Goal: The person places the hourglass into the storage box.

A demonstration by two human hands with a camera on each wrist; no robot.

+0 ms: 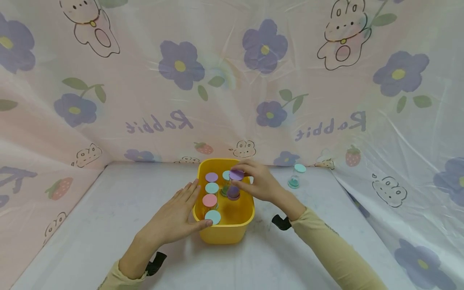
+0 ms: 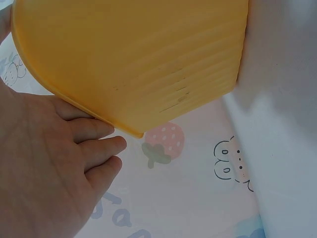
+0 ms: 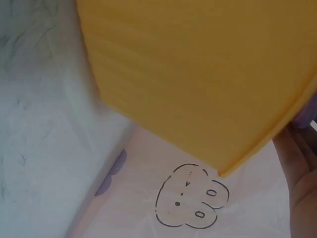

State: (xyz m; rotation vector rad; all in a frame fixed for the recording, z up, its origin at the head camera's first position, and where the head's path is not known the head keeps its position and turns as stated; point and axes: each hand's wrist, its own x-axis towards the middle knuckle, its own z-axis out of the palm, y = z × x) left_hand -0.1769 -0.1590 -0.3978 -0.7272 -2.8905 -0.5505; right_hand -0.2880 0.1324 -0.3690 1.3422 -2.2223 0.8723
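Note:
My right hand (image 1: 264, 183) pinches a purple sand timer (image 1: 237, 175) by its upper end, over the right side of a yellow bin (image 1: 224, 236). My left hand (image 1: 170, 219) rests at the bin's left rim with fingers stretched out, the thumb over the front corner near a light-blue-topped timer (image 1: 212, 217). Along the bin's left side stand a pink-topped timer (image 1: 209, 200), another light blue one (image 1: 212, 187) and a purple one (image 1: 212, 177). A further timer (image 1: 226, 175) stands partly hidden behind the held one. In the left wrist view, fingers (image 2: 101, 148) lie along the bin's rim.
A teal sand timer (image 1: 294, 182) stands on the white table (image 1: 290, 257) to the right of the bin, near the back. A patterned cloth (image 1: 224, 104) with flowers and rabbits hangs behind the table and at both sides.

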